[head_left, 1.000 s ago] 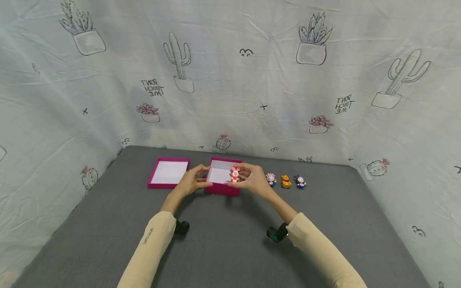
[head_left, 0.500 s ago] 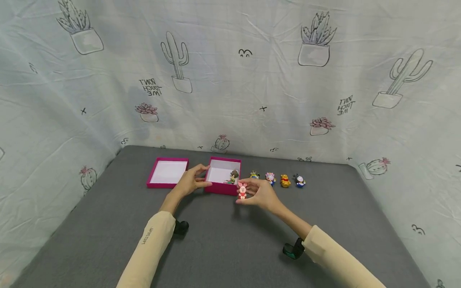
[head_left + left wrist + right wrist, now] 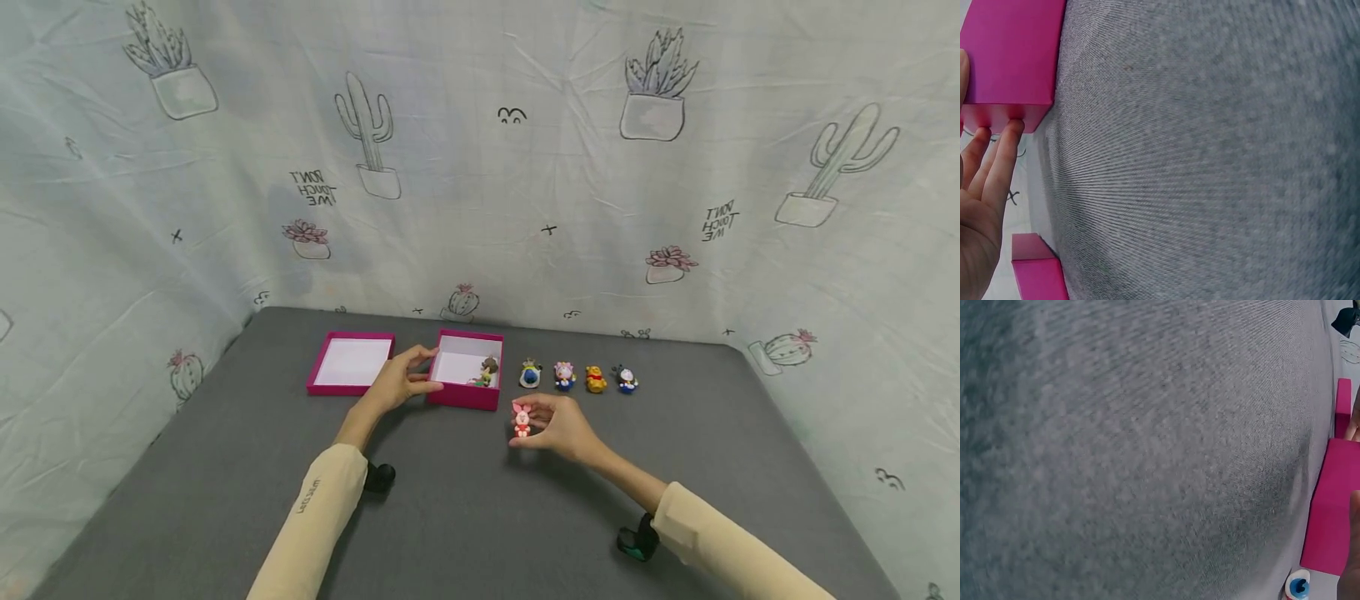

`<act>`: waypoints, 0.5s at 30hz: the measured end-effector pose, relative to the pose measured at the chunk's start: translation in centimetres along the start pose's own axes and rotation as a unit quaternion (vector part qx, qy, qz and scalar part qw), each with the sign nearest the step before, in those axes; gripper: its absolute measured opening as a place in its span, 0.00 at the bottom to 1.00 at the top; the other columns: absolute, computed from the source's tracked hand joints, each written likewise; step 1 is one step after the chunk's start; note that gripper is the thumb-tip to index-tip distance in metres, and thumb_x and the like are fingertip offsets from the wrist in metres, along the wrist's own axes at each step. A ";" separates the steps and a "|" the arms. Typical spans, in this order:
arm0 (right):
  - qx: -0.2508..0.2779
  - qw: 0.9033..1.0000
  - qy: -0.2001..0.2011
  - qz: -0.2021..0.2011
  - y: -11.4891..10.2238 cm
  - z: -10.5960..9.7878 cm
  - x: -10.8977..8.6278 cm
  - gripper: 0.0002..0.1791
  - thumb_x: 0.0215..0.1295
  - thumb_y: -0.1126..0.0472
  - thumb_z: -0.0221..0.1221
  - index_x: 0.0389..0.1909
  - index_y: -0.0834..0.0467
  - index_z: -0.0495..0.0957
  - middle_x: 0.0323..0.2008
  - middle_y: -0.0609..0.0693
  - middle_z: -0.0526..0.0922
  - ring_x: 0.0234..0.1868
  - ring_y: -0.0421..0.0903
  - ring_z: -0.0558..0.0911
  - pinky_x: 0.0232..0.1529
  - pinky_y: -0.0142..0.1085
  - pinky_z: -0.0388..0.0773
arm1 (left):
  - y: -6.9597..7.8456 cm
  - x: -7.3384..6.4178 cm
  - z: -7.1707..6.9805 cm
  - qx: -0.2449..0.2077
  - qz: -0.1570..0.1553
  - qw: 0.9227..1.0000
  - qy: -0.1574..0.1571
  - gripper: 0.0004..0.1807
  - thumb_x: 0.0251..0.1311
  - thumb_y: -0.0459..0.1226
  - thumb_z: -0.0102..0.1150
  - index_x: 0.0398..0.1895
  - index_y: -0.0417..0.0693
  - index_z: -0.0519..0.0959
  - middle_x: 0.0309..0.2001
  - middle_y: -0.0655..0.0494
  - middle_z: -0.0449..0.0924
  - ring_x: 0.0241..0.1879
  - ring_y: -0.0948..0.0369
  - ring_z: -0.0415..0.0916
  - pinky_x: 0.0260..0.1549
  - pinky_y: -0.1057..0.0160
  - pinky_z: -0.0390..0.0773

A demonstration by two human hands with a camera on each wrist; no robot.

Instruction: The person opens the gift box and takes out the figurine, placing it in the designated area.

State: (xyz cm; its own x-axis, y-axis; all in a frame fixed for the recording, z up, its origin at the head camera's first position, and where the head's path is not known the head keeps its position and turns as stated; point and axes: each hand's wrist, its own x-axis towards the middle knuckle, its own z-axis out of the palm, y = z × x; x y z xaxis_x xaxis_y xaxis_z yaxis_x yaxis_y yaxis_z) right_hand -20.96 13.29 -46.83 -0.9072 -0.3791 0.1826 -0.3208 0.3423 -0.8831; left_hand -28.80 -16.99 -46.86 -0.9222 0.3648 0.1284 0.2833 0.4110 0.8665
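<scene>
My right hand (image 3: 562, 427) pinches a small pink piglet figurine (image 3: 522, 423) in a red top, upright in front of the box's right corner. Only a blurred edge of that hand shows in the right wrist view. At the box's left side, my left hand (image 3: 397, 383) grips the open magenta box (image 3: 463, 397), thumb at the front corner and fingers against the side wall. The left wrist view shows those fingers (image 3: 1005, 159) touching the wall. Inside the white-lined box, a brown-headed figurine (image 3: 488, 370) stands at the right, with something small and colourful beside it.
Left of the box lies its magenta lid (image 3: 351, 389), white inside facing up. To the right stands a row: a blue-and-white figurine (image 3: 530, 374), a pink-headed one (image 3: 565, 376), a yellow bear (image 3: 596, 380) and a blue-and-white one (image 3: 626, 380). A printed curtain hangs behind the grey table (image 3: 465, 517).
My right hand has carried the piglet figurine out from over the box, rightward and toward me. The brown-headed figurine and the row's leftmost figurine have come into view. My left hand stays put.
</scene>
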 end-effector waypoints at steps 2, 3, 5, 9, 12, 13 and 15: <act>-0.011 1.000 0.005 0.003 0.1 -0.2 0.1 0.32 0.41 0.65 0.77 0.49 0.72 0.78 0.44 0.62 0.84 0.42 0.47 0.85 0.41 0.32 0.82 | 0.0 0.0 0.0 0.005 0.002 1.000 0.000 0.28 0.51 0.32 0.70 0.55 0.36 0.71 0.68 0.43 0.64 0.57 0.41 0.72 0.50 0.47 0.76; -0.017 1.000 0.007 0.005 0.2 -0.3 0.1 0.32 0.41 0.64 0.77 0.49 0.71 0.78 0.44 0.61 0.84 0.42 0.47 0.85 0.41 0.32 0.82 | 0.0 0.0 0.0 0.005 -0.001 1.000 0.002 0.28 0.51 0.32 0.70 0.55 0.37 0.71 0.68 0.44 0.64 0.58 0.42 0.72 0.50 0.47 0.76; -0.020 1.000 0.006 0.012 0.4 -0.5 0.3 0.31 0.41 0.64 0.76 0.49 0.71 0.78 0.45 0.62 0.84 0.42 0.47 0.84 0.42 0.32 0.82 | 0.0 0.0 0.0 0.007 -0.002 1.000 0.004 0.27 0.50 0.32 0.70 0.55 0.37 0.71 0.68 0.44 0.64 0.58 0.42 0.72 0.50 0.47 0.76; -0.013 1.000 -0.002 0.022 1.0 -1.0 0.5 0.31 0.42 0.66 0.76 0.49 0.71 0.78 0.47 0.63 0.83 0.43 0.48 0.84 0.44 0.33 0.81 | -0.1 0.0 0.2 0.009 -0.001 1.000 0.004 0.27 0.50 0.32 0.70 0.54 0.37 0.71 0.68 0.44 0.64 0.58 0.42 0.71 0.50 0.48 0.76; -0.017 0.999 -0.003 0.033 1.6 -1.1 0.6 0.30 0.42 0.65 0.76 0.49 0.70 0.79 0.46 0.61 0.83 0.42 0.44 0.84 0.43 0.32 0.81 | -0.1 0.0 0.2 0.008 0.004 1.000 0.002 0.26 0.51 0.33 0.69 0.53 0.37 0.71 0.68 0.43 0.64 0.58 0.41 0.71 0.49 0.48 0.77; -0.022 0.999 -0.003 0.036 1.8 -1.2 0.6 0.30 0.42 0.64 0.76 0.49 0.70 0.79 0.46 0.61 0.83 0.42 0.43 0.83 0.42 0.31 0.81 | -0.1 0.0 0.2 0.005 0.004 1.000 0.002 0.26 0.51 0.33 0.70 0.53 0.37 0.71 0.68 0.43 0.64 0.58 0.42 0.71 0.50 0.48 0.77; -0.030 0.999 -0.005 0.042 2.0 -1.3 0.7 0.31 0.42 0.63 0.76 0.49 0.69 0.79 0.46 0.60 0.84 0.41 0.41 0.83 0.42 0.30 0.81 | -0.1 0.1 0.2 0.004 0.003 1.000 0.003 0.26 0.51 0.32 0.70 0.53 0.37 0.71 0.68 0.44 0.64 0.59 0.42 0.70 0.50 0.48 0.76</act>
State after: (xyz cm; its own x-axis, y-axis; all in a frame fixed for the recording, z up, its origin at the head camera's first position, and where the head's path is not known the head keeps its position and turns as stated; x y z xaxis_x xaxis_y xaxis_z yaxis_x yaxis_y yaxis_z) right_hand -22.60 14.82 -47.89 -0.9287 -0.3558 0.1048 -0.2604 0.4242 -0.8673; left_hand -28.80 -16.79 -47.01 -0.9224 0.3614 0.1364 0.2903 0.4156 0.8619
